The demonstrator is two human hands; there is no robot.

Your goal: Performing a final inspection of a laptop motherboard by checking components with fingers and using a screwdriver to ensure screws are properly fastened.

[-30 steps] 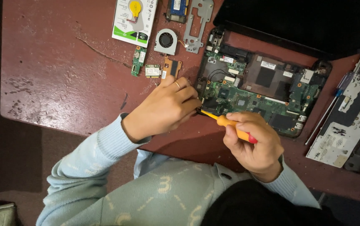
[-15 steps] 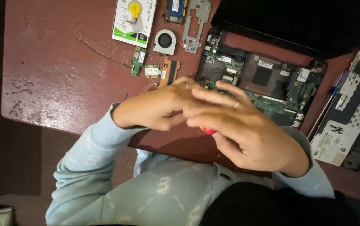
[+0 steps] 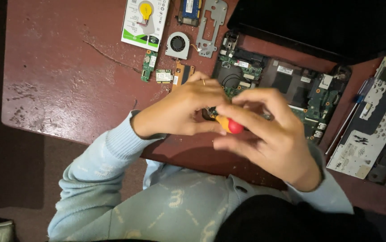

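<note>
We had the screwdriver (image 3: pixel 229 124) pinched between both hands, its orange-and-red handle poking out just over the near edge of the opened laptop base (image 3: pixel 287 96). Our right hand (image 3: pixel 269 134) curled its fingers round the red butt end, closed on it; our left hand (image 3: pixel 182 110) wrapped in from the other side, fingertips shut near the shaft, whose tip we could not see. We judged the tool light and stiff, its smooth plastic handle a touch slippery, best gripped round the thick end. The green circuit board (image 3: pixel 325 96) beneath looked fragile, so pressure wanted care.

Outward from there: small loose boards (image 3: pixel 149 65) and a round cooling fan (image 3: pixel 177 44) lay on the worn red table (image 3: pixel 67 67). At the far edge sat a flat rectangular drive (image 3: pixel 146 22) with a white-and-green label, a yellow disc on top. To the right, a perforated grey panel (image 3: pixel 372 125) carried white stickers, a thin tool (image 3: pixel 352 116) just beside it.
</note>
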